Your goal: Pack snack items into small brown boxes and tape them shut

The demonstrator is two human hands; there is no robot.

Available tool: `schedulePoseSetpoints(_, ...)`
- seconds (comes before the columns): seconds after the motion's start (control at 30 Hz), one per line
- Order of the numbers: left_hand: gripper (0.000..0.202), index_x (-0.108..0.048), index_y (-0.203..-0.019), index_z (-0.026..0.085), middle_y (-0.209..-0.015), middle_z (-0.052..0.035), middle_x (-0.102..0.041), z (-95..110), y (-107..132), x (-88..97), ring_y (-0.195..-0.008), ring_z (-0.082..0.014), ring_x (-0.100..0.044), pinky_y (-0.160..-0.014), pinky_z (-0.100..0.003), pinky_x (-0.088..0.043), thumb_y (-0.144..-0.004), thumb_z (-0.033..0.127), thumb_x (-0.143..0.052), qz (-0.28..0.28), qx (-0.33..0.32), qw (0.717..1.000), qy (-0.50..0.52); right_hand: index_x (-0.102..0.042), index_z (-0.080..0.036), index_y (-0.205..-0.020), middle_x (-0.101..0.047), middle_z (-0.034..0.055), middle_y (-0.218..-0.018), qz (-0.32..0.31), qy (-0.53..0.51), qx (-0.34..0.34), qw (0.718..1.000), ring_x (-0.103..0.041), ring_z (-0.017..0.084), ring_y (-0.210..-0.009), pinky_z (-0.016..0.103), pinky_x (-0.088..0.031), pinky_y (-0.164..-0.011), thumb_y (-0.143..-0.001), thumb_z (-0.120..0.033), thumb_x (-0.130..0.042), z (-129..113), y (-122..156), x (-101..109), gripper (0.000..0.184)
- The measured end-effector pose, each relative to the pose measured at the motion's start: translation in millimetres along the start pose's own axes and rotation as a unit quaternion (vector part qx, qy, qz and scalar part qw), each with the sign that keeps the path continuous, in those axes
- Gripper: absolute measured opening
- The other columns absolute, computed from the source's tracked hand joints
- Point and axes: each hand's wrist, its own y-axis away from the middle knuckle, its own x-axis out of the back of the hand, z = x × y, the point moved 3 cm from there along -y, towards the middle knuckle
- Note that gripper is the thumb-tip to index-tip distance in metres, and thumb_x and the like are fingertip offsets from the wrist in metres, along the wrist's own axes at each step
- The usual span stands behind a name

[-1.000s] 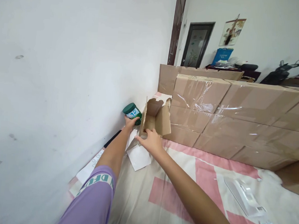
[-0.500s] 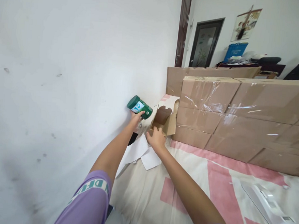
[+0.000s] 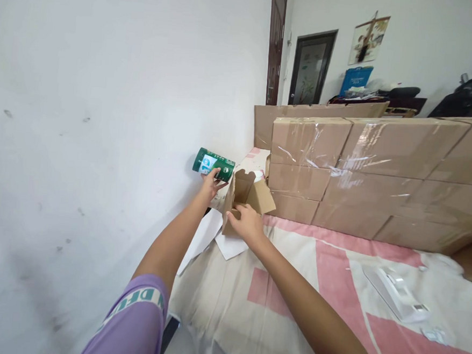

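My left hand (image 3: 210, 184) grips a green can (image 3: 213, 164) with a white and blue label, holding it on its side close to the white wall. My right hand (image 3: 247, 223) holds the near edge of a small open cardboard box (image 3: 246, 195) whose flaps stand up. The can hovers just left of the box's opening. Both arms reach forward over a pink and cream checked cloth (image 3: 292, 299).
Stacked taped cardboard boxes (image 3: 366, 170) form a wall on the right. White paper sheets (image 3: 215, 240) lie under the box. A white plastic device (image 3: 395, 293) lies on the cloth at right. Dark doors (image 3: 310, 66) and a cluttered desk stand far back.
The can has been lifted from beside the wall and turned flat on its side near the box's opening. The right hand kept its hold and tipped the box more upright.
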Motion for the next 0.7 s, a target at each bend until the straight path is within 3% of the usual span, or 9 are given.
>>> schedulePoseSetpoints(0.17,0.064,-0.038,-0.122,0.034,-0.122,-0.0042,-0.061,-4.2,0.8,0.3,-0.099,-0.023,-0.068,-0.088,-0.051,-0.062,-0.073,0.027,-0.08,0.024,0.007,1.0,0.017,-0.076,-0.024,-0.089,-0.074,0.0045,-0.091,-0.022,0.019,0.013,0.999,-0.07,0.021,-0.087,0.029,-0.038,-0.065,-0.092,-0.05,-0.054,14.7,35.9,35.5,0.034)
schedulePoseSetpoints(0.3,0.066,-0.037,-0.123,0.034,-0.124,-0.0041,-0.06,-4.8,-2.4,-6.9,-0.098,-0.0226,-0.068,-0.086,-0.05,-0.063,-0.073,0.028,-0.08,0.046,0.017,0.998,0.03,-0.077,-0.019,-0.082,-0.076,0.0099,-0.084,-0.082,0.127,0.041,0.988,-0.071,0.024,-0.077,0.03,-0.04,-0.062,-0.086,-0.046,-0.059,11.9,62.6,55.1,0.033)
schedulePoseSetpoints(0.47,0.074,-0.034,-0.127,0.035,-0.13,-0.0052,-0.058,-0.7,-2.8,-29.3,-0.099,-0.0209,-0.069,-0.086,-0.044,-0.063,-0.072,0.029,-0.083,0.065,0.023,0.997,0.029,-0.08,-0.018,-0.087,-0.078,0.0152,-0.087,-0.163,0.199,0.089,0.962,-0.075,0.029,-0.084,0.037,-0.051,-0.072,-0.088,-0.042,-0.059,-15.0,70.1,46.4,0.031)
schedulePoseSetpoints(0.7,0.079,-0.035,-0.129,0.037,-0.126,-0.0047,-0.061,21.2,10.7,-44.6,-0.106,-0.0231,-0.067,-0.09,-0.048,-0.061,-0.069,0.022,-0.084,0.04,0.001,0.999,0.003,-0.08,-0.014,-0.091,-0.079,0.0185,-0.093,-0.173,0.209,0.108,0.956,-0.076,0.034,-0.087,0.042,-0.055,-0.071,-0.088,-0.032,-0.064,-18.6,45.7,22.3,0.024)
